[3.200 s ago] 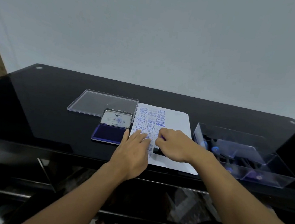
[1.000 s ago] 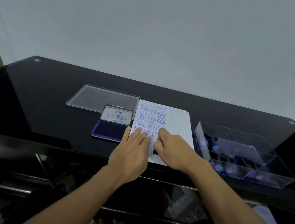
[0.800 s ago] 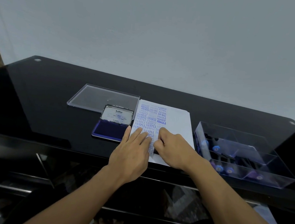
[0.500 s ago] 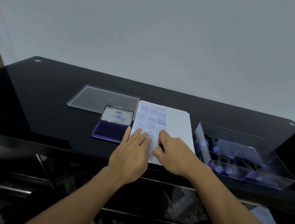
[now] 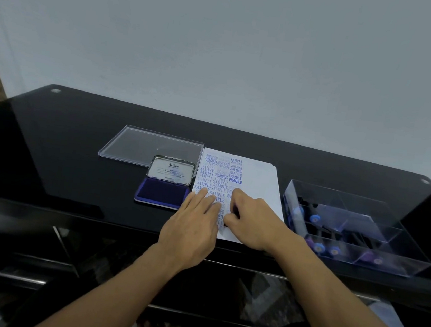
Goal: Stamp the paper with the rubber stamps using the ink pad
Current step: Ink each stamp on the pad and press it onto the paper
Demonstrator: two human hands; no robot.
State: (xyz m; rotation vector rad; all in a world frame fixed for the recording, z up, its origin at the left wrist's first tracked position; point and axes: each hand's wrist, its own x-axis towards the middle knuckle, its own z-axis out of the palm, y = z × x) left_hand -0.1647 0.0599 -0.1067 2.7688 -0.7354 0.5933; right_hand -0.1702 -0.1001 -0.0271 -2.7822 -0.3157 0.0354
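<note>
Looks like you're about halfway: left hand (image 5: 193, 224) flat on the paper (image 5: 260, 184), right hand (image 5: 252, 221) curled round a mostly hidden rubber stamp (image 5: 233, 211) pressing down beside it, blue prints (image 5: 221, 176) packed past your fingertips, the sheet beyond your right hand blank.

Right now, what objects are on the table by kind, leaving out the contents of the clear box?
Ink pad: 1
Clear lid: 1
Paper pile: 1
Clear box: 1
Stamp in right hand: 1
Total: 5
</note>
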